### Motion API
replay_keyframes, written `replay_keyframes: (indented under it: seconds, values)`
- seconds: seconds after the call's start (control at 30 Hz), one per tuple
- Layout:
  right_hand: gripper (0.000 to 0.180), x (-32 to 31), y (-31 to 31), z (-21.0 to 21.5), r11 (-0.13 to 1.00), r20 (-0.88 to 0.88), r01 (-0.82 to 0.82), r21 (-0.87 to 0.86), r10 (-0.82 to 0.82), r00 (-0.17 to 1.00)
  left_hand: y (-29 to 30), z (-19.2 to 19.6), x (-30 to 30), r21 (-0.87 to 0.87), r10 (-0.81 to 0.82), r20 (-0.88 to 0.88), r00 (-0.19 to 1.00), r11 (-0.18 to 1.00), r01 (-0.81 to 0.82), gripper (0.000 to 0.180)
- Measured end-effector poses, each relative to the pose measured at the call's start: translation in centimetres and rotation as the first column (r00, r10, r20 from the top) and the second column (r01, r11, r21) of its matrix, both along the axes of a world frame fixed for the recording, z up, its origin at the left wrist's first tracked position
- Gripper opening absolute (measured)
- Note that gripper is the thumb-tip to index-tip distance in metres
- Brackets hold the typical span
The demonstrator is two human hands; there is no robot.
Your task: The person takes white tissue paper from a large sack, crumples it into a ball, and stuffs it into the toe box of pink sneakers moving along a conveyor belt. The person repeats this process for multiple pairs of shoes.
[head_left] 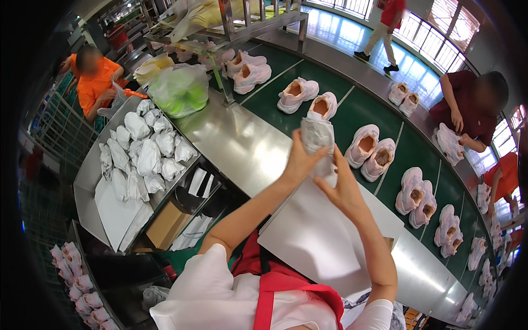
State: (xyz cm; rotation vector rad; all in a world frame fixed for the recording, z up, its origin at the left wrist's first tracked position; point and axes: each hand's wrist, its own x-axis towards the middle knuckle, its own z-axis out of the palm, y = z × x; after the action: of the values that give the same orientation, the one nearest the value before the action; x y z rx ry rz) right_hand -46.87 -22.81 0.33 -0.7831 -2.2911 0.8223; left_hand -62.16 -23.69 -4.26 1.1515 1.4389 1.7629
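Observation:
Both my hands are raised over the steel worktable [236, 146], rolling a wad of white tissue paper [318, 137] between them. My left hand [300, 162] grips the wad from the left side. My right hand [344, 190] presses on it from the right and below. Under my hands lies a stack of white paper sheets [316, 236]. Just beyond the wad, a pair of pale pink sneakers [308, 99] rides on the green conveyor belt [352, 118].
Several more pink sneaker pairs line the belt to the right. A tray of finished paper wads [146, 146] sits to my left, beside a green plastic bag [179, 91]. A person in orange [96, 80] works at left; another in dark red [473, 107] across the belt.

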Motion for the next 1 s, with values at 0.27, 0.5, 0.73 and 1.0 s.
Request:
replay_keyframes:
  seconds: [0.27, 0.5, 0.73, 1.0]
  values:
    - [0.054, 3.1, 1.8, 0.6, 0.881, -0.105, -0.025, -0.472, -0.027, 0.994, 3.0, 3.2, 4.0, -0.092, -0.231, 0.392, 0.891, 0.953, 0.288, 0.054]
    - [0.064, 2.3, 0.8, 0.4, 0.930, -0.001, 0.323, 0.175, -0.328, 0.945, 5.7, 1.0, 3.7, 0.080, -0.271, 0.787, 0.554, 0.936, 0.344, 0.024]
    - [0.047, 5.4, 2.4, -2.3, 0.853, 0.069, 0.456, 0.253, -0.486, 0.871, 10.1, -2.4, 5.6, 0.280, -0.574, 0.755, 0.316, 0.719, 0.636, 0.051]
    - [0.036, 10.5, 7.9, 0.5, 0.772, 0.390, 0.568, 0.286, -0.635, 0.667, 22.9, -6.2, 8.2, -0.105, -0.367, -0.725, 0.583, 0.895, 0.433, 0.032]
